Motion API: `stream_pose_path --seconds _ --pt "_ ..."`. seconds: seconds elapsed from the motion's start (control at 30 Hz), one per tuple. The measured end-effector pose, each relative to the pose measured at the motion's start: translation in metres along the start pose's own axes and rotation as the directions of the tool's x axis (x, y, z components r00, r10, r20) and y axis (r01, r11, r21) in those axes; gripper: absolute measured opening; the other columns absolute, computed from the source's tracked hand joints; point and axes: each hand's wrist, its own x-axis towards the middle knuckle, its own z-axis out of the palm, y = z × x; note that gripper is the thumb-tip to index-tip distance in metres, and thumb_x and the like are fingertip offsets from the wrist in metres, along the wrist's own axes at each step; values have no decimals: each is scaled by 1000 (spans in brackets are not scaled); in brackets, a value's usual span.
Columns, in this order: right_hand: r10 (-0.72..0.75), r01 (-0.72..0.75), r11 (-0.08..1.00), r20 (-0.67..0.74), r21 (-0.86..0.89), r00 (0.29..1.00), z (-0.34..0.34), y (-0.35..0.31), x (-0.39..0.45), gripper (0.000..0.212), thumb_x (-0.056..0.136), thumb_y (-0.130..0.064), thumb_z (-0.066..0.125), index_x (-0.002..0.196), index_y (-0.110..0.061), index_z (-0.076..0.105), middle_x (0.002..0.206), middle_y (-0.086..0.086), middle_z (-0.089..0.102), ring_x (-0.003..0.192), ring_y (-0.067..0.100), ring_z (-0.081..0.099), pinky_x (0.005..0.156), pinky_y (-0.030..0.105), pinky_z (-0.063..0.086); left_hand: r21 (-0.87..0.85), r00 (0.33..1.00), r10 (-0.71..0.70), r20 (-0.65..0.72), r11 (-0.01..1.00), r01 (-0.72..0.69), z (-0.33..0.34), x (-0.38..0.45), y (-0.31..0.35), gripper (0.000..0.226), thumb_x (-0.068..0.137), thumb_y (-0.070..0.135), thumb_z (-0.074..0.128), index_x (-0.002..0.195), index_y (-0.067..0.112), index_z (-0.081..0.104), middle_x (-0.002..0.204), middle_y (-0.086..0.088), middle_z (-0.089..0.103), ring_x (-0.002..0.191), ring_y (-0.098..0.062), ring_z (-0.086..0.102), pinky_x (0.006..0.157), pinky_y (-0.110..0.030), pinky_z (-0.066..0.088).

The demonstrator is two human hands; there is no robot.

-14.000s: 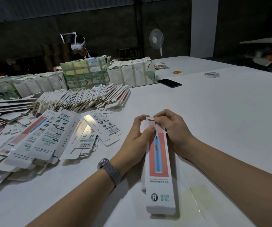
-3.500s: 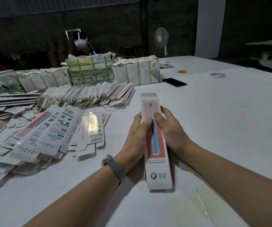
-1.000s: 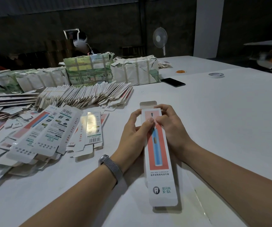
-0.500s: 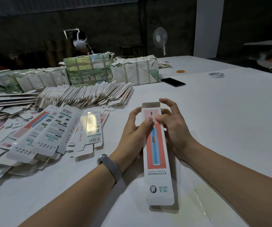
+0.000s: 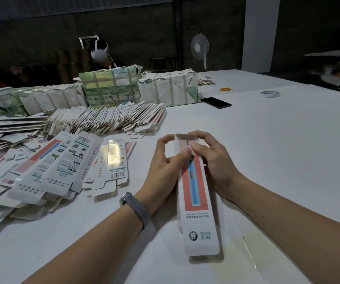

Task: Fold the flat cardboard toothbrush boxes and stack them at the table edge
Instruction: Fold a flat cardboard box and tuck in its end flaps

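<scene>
A long white toothbrush box (image 5: pixel 197 201) with a red panel and a blue brush picture lies lengthwise on the white table (image 5: pixel 277 150) in front of me. My left hand (image 5: pixel 166 167) grips its far end from the left, thumb on the printed face and index finger curled over the top flap. My right hand (image 5: pixel 214 160) grips the same end from the right, thumb on the face and fingers curled over the folded-down flap. A heap of flat box blanks (image 5: pixel 48 173) lies to the left.
A fanned row of flat blanks (image 5: pixel 107 119) and wrapped bundles (image 5: pixel 111 87) stand behind the heap. Farther right lie a black phone (image 5: pixel 216 102), a tape roll (image 5: pixel 270 94) and an orange ring (image 5: pixel 225 89). A person with a headset sits across the table; a fan (image 5: pixel 199 47) stands behind.
The open end flap at the box's far end has been bent down over the opening. Both hands' fingers have curled over that end; the box stays lengthwise before me.
</scene>
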Motion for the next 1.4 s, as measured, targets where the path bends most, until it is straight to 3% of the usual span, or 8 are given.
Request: stream_pose_path --seconds 0.17,0.43,0.57,0.73,0.87,1.07,1.23,1.4 --pt "3 -3 1000 9 2 1000 0 -2 -1 19 105 -24 46 103 -36 61 86 -1 74 69 22 73 62 29 60 40 1000 -1 4 999 1 -1 0 1 41 81 45 66 115 38 44 78 -7 76 66 -22 74 61 -27 59" --pt "8 -7 1000 -82 15 997 2 -2 2 15 101 -25 56 87 -28 59 101 27 63 69 26 68 69 37 61 111 999 -21 32 994 17 1 0 1 37 87 47 68 114 37 45 81 -7 77 69 -23 75 63 -27 59" --pt "27 -26 1000 -91 5 996 0 -2 4 24 100 -32 57 76 -33 59 94 18 67 67 27 69 71 41 62 118 999 -30 25 993 26 3 -1 2 39 83 46 65 113 35 44 80 -8 77 68 -24 75 62 -28 59" --pt "35 -44 997 -129 -69 991 -2 1 7 16 100 -19 55 85 -23 56 82 14 66 63 25 67 66 38 60 192 999 -37 22 981 32 3 0 0 41 87 47 67 118 32 45 84 -11 77 73 -29 76 65 -30 60" --pt "42 -54 994 -124 -100 991 -2 3 8 13 101 -21 53 89 -22 58 83 7 68 67 22 69 66 34 62 226 999 -34 35 974 25 2 2 -1 33 93 43 66 117 34 45 82 -7 77 71 -26 76 64 -27 59" --pt "57 -72 994 -168 -84 984 -7 2 13 21 96 -12 55 76 -13 58 63 -4 61 59 16 63 59 29 56 281 993 -81 83 958 54 2 3 1 43 81 52 64 116 37 45 83 -3 78 72 -24 77 67 -28 60" --pt "50 -64 994 -149 -93 988 -5 4 11 18 97 -26 61 81 -19 60 73 -1 64 63 16 67 62 27 58 286 994 -75 85 957 48 0 3 1 47 81 53 63 120 35 44 82 -2 77 74 -24 77 68 -28 61" --pt "12 -30 992 -152 -119 988 -3 3 11 22 99 -19 55 79 -21 62 71 -5 63 69 18 64 65 29 59 301 990 -84 111 952 47 2 3 2 43 81 55 62 117 38 44 81 1 78 72 -22 77 66 -24 60"
